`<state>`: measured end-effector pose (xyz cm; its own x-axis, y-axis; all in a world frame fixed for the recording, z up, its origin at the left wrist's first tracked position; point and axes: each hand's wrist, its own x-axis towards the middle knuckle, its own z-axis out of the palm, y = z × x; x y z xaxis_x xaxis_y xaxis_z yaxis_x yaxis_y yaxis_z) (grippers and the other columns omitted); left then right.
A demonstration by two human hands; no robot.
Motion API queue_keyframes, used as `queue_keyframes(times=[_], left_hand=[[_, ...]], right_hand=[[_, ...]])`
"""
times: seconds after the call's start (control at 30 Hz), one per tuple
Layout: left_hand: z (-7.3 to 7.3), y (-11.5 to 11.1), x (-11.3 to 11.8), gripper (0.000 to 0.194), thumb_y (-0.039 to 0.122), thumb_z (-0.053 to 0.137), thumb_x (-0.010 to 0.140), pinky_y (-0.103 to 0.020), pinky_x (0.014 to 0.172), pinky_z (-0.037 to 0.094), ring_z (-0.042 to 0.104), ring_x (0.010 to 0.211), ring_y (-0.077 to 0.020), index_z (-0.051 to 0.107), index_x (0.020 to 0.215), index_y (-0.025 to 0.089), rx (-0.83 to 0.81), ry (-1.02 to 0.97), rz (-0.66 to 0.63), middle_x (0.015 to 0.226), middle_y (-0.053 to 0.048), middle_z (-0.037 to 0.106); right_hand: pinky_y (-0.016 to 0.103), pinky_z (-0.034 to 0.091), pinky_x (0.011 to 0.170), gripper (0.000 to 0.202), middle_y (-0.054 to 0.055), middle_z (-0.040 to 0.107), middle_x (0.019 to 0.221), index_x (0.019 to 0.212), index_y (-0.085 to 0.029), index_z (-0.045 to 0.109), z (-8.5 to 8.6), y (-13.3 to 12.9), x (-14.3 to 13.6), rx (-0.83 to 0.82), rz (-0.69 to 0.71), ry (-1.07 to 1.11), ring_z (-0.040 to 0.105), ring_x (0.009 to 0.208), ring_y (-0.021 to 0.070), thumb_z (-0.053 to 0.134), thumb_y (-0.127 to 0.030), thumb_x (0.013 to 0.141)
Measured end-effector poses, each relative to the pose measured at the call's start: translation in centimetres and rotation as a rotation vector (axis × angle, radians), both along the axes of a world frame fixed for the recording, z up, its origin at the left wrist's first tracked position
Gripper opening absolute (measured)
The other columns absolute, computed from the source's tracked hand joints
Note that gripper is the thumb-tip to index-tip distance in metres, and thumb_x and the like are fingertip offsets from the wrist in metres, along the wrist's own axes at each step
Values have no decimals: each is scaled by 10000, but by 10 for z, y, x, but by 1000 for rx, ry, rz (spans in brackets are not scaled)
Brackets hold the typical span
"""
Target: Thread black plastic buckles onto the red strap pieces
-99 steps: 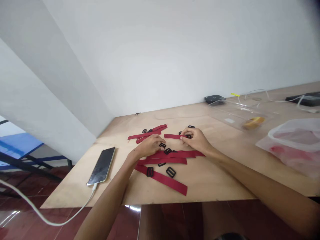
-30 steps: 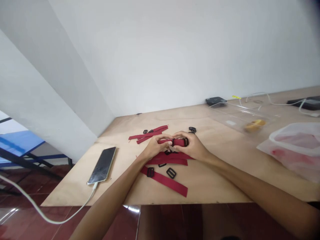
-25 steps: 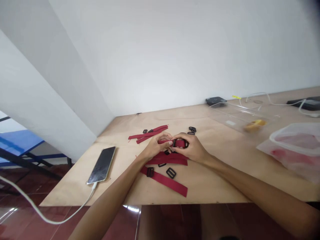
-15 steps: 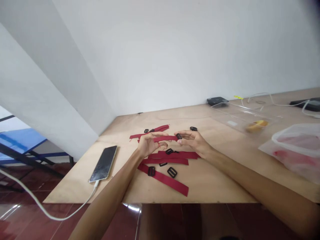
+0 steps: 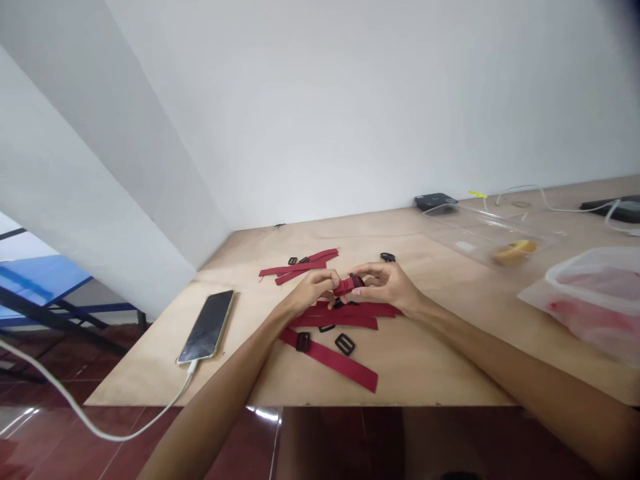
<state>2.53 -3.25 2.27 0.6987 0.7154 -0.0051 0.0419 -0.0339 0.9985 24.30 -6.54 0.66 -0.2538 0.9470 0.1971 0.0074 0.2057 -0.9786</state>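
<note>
Between my two hands is a short red webbing strap (image 5: 343,287) with a black slide buckle (image 5: 357,281) at its right end. My left hand (image 5: 315,288) pinches the strap close to the buckle. The fingers of my right hand (image 5: 387,283) are closed on the buckle. Below the hands lie more red straps (image 5: 345,363), one with a black buckle (image 5: 303,342) resting on it. A loose black buckle (image 5: 345,344) sits just right of that one. Farther back are other red straps (image 5: 285,269) and small buckles (image 5: 293,261).
A phone (image 5: 207,327) with a white cable lies on the left of the wooden table (image 5: 425,373). To the right stand a clear plastic tray (image 5: 465,247) with a yellow tape roll (image 5: 515,252) and a white container (image 5: 595,287). Another buckle (image 5: 387,257) lies behind my right hand.
My left hand has moved right along the strap, toward the buckle, and its fingers have closed there. The strap now looks bunched between the hands. My right hand stays nearly in place.
</note>
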Motion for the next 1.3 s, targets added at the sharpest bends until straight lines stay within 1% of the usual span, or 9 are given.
queue_keyframes(times=[0.2, 0.37, 0.47, 0.57, 0.7, 0.83, 0.93, 1.13, 1.3], left_hand=[[4, -2, -1, 264, 405, 579, 912, -222, 581, 445, 598, 577, -113, 572, 821, 157, 153, 123, 63, 726, -37, 687], [2, -2, 0, 343, 491, 657, 864, -233, 593, 476, 618, 596, -124, 622, 874, 150, 203, 102, 49, 720, -39, 680], [0, -1, 3, 378, 507, 702, 823, -243, 578, 492, 626, 598, -134, 616, 838, 138, 142, 45, 100, 699, -48, 671], [-3, 0, 7, 395, 499, 748, 778, -236, 552, 479, 609, 578, -130, 608, 795, 130, 138, 53, 208, 651, -38, 646], [-6, -2, 9, 369, 480, 745, 784, -231, 550, 462, 587, 597, -122, 623, 868, 142, 245, 73, 237, 692, -21, 634], [-6, -3, 8, 412, 397, 794, 754, -272, 678, 501, 627, 834, -180, 667, 1093, 201, 572, 141, 241, 988, -75, 676], [-2, 2, 4, 337, 385, 766, 791, -316, 768, 520, 612, 1004, -239, 710, 1065, 196, 761, 157, 255, 1112, -124, 662], [-1, 17, -10, 379, 447, 728, 813, -324, 776, 526, 646, 872, -211, 707, 1067, 167, 777, 264, 324, 1094, -118, 694], [-8, 34, -30, 372, 459, 697, 822, -360, 852, 493, 629, 915, -258, 733, 1065, 179, 843, 530, 305, 1031, -114, 695]], right_hand=[[285, 500, 565, 486, 64, 734, 878, 1035, -155, 744, 2, 0, 1, 84, -26, -114, 622, 632, 159, 861, -427, 648], [328, 541, 706, 402, 81, 726, 1012, 998, -189, 770, 1, -2, -5, 240, -34, -176, 653, 778, 200, 843, -434, 688], [342, 537, 770, 361, 92, 695, 1057, 990, -213, 782, -2, -4, -10, 374, -146, -213, 652, 899, 228, 836, -435, 711], [344, 530, 759, 315, 86, 688, 966, 987, -223, 789, -5, -3, -11, 463, -259, -279, 643, 862, 222, 802, -437, 757], [337, 542, 732, 268, 91, 735, 928, 914, -191, 763, -9, 0, -10, 315, -198, -183, 677, 823, 225, 724, -441, 827], [316, 522, 599, 351, 58, 725, 763, 877, -171, 707, -8, 3, -9, 43, -107, 11, 653, 621, 186, 803, -471, 722], [281, 474, 526, 396, 6, 674, 639, 841, -176, 663, -4, 7, -5, -72, -89, 153, 572, 495, 130, 862, -453, 639], [251, 431, 504, 397, -5, 650, 646, 847, -179, 650, -2, 17, 8, -81, -186, 204, 516, 492, 97, 866, -426, 624], [279, 463, 541, 317, 82, 723, 822, 916, -167, 687, -6, 31, 40, 77, -328, -98, 603, 612, 160, 727, -434, 750]])
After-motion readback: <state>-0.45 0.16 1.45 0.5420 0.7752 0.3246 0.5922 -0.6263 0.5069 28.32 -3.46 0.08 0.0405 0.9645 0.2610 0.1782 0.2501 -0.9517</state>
